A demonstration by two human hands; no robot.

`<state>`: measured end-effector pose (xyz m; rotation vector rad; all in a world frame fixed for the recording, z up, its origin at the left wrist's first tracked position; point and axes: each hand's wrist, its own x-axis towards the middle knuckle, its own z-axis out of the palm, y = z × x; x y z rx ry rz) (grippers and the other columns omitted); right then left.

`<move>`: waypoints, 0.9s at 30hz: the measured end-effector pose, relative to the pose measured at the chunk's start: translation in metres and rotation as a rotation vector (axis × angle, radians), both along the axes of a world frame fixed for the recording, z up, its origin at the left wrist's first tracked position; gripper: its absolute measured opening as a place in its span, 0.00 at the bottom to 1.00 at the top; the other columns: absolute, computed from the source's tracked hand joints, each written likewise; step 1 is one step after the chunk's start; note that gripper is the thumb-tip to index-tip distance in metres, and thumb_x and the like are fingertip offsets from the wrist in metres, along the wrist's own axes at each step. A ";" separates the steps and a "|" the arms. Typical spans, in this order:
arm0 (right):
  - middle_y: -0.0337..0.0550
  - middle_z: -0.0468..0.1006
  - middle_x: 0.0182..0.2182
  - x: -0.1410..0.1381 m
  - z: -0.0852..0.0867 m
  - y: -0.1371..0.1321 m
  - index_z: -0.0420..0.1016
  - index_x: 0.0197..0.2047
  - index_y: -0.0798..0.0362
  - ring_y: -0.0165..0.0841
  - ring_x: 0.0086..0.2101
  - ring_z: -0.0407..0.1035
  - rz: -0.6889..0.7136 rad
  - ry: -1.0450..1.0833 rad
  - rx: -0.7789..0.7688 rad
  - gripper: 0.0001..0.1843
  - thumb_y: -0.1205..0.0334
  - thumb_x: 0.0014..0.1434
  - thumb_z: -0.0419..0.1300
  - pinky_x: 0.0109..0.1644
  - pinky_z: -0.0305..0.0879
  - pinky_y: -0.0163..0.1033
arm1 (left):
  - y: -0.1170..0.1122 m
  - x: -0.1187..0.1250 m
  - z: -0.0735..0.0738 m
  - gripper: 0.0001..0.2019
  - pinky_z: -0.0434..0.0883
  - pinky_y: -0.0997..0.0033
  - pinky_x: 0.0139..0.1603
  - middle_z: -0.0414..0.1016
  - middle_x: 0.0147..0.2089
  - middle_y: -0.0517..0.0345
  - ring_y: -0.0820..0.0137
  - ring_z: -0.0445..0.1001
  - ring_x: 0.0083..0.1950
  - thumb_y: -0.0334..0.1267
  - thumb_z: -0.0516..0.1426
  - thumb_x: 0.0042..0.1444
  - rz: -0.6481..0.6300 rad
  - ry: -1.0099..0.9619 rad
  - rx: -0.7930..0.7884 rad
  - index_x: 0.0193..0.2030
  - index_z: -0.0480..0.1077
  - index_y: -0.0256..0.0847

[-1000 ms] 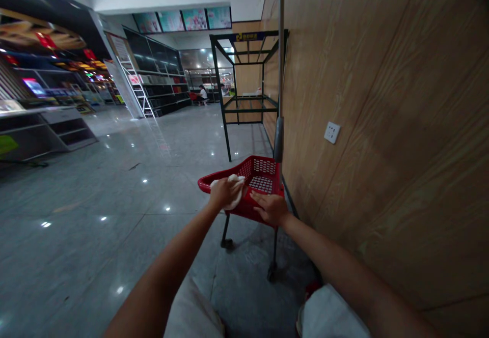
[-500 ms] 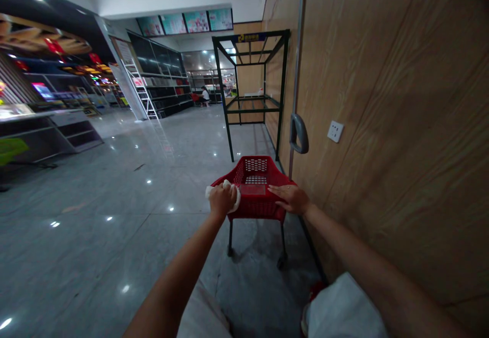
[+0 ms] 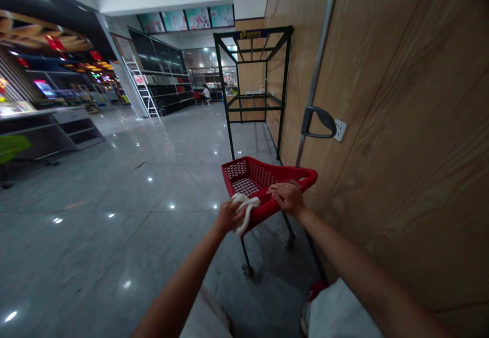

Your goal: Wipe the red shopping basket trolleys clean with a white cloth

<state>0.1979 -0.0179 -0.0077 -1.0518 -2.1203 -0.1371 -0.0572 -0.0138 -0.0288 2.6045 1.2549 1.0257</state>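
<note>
Left hand [image 3: 229,217] is closed around a bunched white cloth [image 3: 244,209], pressing it against the near rim of a red plastic shopping basket [image 3: 301,176]. Right hand [image 3: 287,199] is open and flat, fingers spread a little, resting on the same rim just beside the cloth and holding nothing. Hands are close together, not touching. Basket sits on a wheeled cart frame with thin black metal legs [image 3: 246,251] and looks angled relative to the wall, with a mesh floor and perforated sides; nothing visible inside it. Cart stands on a polished grey tile floor [image 3: 95,236], right next to a wood-grain wall panel [image 3: 382,175]. White fabric [image 3: 338,312] shows at the bottom edge, below the right forearm. On the wall, just past the basket: a dark pull handle [image 3: 319,121] on a long metal rail [image 3: 319,58], almost touching a white wall socket [image 3: 340,130]. Further along the wall is a dark green metal shelf frame [image 3: 252,93], bare of goods apart from a small pale item on its lower level. Left side: a low display surface [image 3: 72,114], with a lit shop front behind it. Far back: a white stepladder [image 3: 142,91] by dark shelving [image 3: 160,68], a seated person [image 3: 206,93], and a row of overhead display panels [image 3: 186,20].
</note>
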 end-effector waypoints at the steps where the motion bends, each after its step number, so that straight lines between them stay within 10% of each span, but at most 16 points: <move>1: 0.42 0.80 0.42 0.008 -0.001 -0.001 0.78 0.42 0.48 0.34 0.45 0.72 0.018 0.010 0.007 0.15 0.62 0.62 0.49 0.53 0.63 0.43 | 0.009 -0.006 -0.006 0.12 0.69 0.75 0.39 0.77 0.38 0.55 0.71 0.74 0.37 0.41 0.51 0.58 -0.005 -0.036 -0.036 0.39 0.76 0.43; 9: 0.43 0.77 0.47 0.031 -0.002 -0.001 0.76 0.46 0.50 0.35 0.52 0.67 -0.061 -0.085 -0.029 0.18 0.65 0.64 0.46 0.60 0.57 0.49 | 0.060 0.014 -0.022 0.10 0.65 0.78 0.34 0.75 0.30 0.59 0.74 0.72 0.32 0.39 0.53 0.57 0.250 0.013 -0.179 0.34 0.75 0.42; 14: 0.48 0.73 0.53 -0.026 0.006 -0.032 0.74 0.49 0.52 0.37 0.54 0.65 -0.227 -0.203 -0.086 0.16 0.63 0.63 0.49 0.58 0.59 0.46 | 0.050 0.038 -0.028 0.12 0.65 0.74 0.39 0.75 0.34 0.54 0.70 0.72 0.36 0.38 0.49 0.60 0.317 0.005 -0.167 0.36 0.74 0.40; 18: 0.51 0.79 0.38 -0.064 0.004 -0.057 0.72 0.50 0.55 0.37 0.36 0.74 -0.414 -0.353 -0.198 0.16 0.61 0.63 0.50 0.42 0.66 0.41 | 0.030 0.062 -0.041 0.12 0.66 0.70 0.45 0.75 0.36 0.53 0.68 0.71 0.40 0.37 0.49 0.61 0.319 -0.025 -0.096 0.37 0.73 0.40; 27: 0.44 0.80 0.30 0.007 -0.025 -0.071 0.78 0.44 0.51 0.30 0.31 0.73 -0.337 -0.379 0.209 0.14 0.57 0.63 0.54 0.37 0.62 0.35 | 0.027 0.046 -0.064 0.09 0.67 0.70 0.44 0.74 0.37 0.53 0.67 0.72 0.40 0.36 0.52 0.58 0.280 -0.096 -0.059 0.35 0.74 0.42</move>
